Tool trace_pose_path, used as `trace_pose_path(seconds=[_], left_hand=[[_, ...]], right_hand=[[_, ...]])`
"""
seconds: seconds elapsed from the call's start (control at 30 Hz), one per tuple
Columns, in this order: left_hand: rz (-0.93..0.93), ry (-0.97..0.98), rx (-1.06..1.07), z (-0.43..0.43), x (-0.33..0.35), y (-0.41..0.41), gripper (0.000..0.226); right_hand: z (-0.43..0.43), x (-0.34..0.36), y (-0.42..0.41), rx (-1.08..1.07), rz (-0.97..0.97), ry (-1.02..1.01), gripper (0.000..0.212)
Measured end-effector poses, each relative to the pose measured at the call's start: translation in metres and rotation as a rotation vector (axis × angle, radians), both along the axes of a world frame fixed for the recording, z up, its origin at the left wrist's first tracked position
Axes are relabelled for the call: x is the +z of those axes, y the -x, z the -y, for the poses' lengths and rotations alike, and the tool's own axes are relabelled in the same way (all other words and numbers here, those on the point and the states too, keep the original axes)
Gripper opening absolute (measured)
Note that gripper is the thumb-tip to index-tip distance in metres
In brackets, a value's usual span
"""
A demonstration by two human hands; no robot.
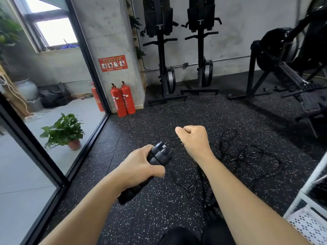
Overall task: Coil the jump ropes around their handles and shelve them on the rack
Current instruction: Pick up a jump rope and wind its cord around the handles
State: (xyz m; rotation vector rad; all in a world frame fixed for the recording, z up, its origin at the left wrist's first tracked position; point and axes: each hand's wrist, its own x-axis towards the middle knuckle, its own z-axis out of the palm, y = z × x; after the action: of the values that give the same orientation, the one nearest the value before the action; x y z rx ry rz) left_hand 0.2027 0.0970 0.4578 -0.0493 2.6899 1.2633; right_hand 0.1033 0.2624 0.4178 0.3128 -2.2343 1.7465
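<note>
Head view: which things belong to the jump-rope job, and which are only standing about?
Job: jump rope handles gripped in the left hand; cord pinched by the right hand; loose tangled ropes; white rack.
Not the job: fire extinguishers; potted plant; upright rowing machines; red wall sign.

- Black foam-grip jump-rope handles (160,153): two, side by side in one grasp.
- Thin black rope cords (245,157): tangled on the floor, so the number cannot be told.
- Bare hands: two, left hand (141,165) and right hand (194,138).
- Red cylindrical fire extinguishers (118,101): three, one behind glass.
- Tall black upright rowing machines (163,50): two.
- Black fan-wheel exercise machine (276,50): one.
- Green leafy plant in a terracotta pot (63,129): one.
- Red rectangular wall sign (113,63): one.
- White perforated metal rack (307,227): one.
</note>
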Motion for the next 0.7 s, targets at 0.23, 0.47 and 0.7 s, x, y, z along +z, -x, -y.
trace_pose_path(seconds=[0.23, 0.47, 0.7], left_hand=[[-0.025, -0.049, -0.136, -0.019, 0.005, -0.003, 0.038], [-0.259, -0.040, -0.080, -0.049, -0.012, -0.002, 0.074], [-0.175, -0.118, -0.073, -0.044, -0.005, 0.004, 0.035]], right_hand=[[-0.011, -0.007, -0.002, 0.118, 0.258, 0.380, 0.044], [0.010, -0.028, -0.013, 0.354, 0.439, 0.283, 0.055], [0.013, -0.023, -0.017, 0.428, 0.560, 0.275, 0.037]])
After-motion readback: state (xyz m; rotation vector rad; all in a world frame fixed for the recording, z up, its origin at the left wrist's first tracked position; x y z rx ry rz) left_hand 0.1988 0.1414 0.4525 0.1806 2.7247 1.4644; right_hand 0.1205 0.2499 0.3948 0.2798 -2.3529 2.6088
